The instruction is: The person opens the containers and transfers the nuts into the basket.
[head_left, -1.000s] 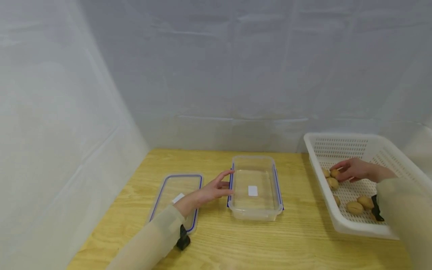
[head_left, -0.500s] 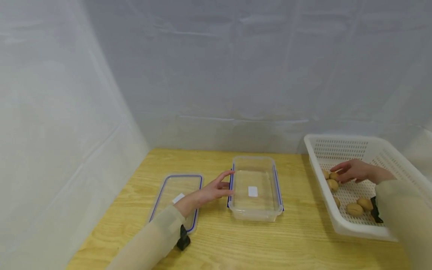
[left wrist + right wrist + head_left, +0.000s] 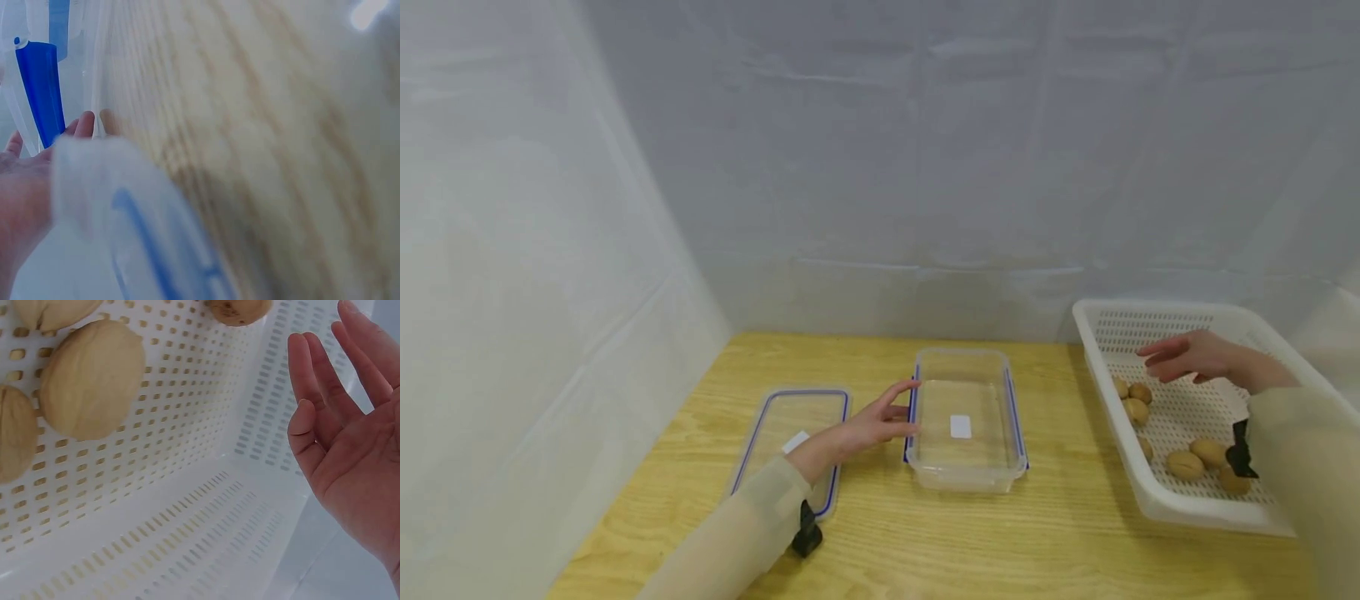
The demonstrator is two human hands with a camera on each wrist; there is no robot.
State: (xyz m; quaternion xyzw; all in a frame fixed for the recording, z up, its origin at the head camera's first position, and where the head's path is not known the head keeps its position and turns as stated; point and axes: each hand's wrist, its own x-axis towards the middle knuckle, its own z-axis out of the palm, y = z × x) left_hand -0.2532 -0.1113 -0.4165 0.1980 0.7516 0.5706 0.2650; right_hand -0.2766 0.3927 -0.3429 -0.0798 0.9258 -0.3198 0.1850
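My left hand [image 3: 868, 427] touches the left long side of a clear plastic food container [image 3: 970, 454] with its fingertips, fingers extended. In the left wrist view the fingers rest by a blue locking clip [image 3: 42, 90] on the container wall. Over the white perforated basket [image 3: 1138, 479] hovers my right hand [image 3: 1198, 357], its fingers loosely spread and holding nothing. Several walnuts [image 3: 1185, 466] lie on the basket floor, below and nearer than that hand. The right wrist view shows a large walnut [image 3: 94, 380] close up, with the bare palm off to the right.
A clear lid with a blue seal [image 3: 775, 417] lies on the wooden table [image 3: 1000, 550], partly under my left forearm. A white label [image 3: 960, 427] shows in the container. White sheeting [image 3: 880, 208] hangs behind the table and along its left side.
My right hand has lifted off the small walnut at the basket's left side and opened away from it. That walnut stays in the basket. The left hand and container hold their place.
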